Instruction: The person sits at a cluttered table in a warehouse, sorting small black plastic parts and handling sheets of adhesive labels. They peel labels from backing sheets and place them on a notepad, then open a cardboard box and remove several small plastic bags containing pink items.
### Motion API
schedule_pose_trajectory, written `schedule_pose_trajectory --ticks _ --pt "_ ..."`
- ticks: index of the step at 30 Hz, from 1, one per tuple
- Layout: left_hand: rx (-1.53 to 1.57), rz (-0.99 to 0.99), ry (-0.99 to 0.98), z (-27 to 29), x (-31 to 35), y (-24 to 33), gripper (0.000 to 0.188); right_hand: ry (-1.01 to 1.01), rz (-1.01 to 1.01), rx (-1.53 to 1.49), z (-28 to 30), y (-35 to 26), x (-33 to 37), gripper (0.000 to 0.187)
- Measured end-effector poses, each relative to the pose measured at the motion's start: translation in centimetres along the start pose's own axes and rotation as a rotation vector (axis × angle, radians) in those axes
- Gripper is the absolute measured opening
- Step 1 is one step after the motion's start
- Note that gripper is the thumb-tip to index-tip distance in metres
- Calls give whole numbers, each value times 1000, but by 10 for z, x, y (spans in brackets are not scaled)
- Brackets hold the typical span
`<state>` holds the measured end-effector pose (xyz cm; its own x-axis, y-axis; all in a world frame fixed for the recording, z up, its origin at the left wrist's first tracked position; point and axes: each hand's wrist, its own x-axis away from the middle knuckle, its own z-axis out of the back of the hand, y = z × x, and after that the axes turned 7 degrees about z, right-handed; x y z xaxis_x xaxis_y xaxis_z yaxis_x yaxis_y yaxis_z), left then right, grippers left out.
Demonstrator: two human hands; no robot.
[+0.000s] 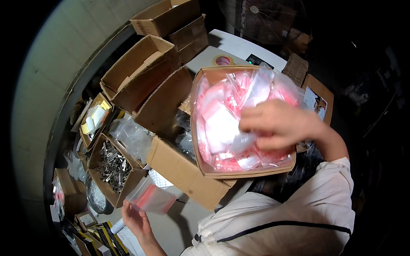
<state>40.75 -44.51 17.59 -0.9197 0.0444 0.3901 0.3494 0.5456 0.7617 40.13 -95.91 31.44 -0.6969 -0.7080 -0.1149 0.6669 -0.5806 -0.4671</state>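
A big box of pink bags stands near a smaller box of metal bits. The right hand curls over the pink bags, too blurry to tell if it pinches one. Beside the smaller box, the left hand pinches a red-striped clear bag.

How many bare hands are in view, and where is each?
2: the left hand, lower left, holding a clear plastic bag with red stripes; the right hand, blurred, over the brown cardboard box of pink-and-clear plastic bags. Others could be hidden in the dark.
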Motion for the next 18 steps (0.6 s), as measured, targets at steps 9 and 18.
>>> schedule_pose_trajectory --ticks 9,18 --pt "-22 -30 33 -17 -4 10 12 501 -144 -50 32 35 -3 31" --pt "-28 -23 85 -16 0 5 14 796 -227 -430 40 57 -3 30"
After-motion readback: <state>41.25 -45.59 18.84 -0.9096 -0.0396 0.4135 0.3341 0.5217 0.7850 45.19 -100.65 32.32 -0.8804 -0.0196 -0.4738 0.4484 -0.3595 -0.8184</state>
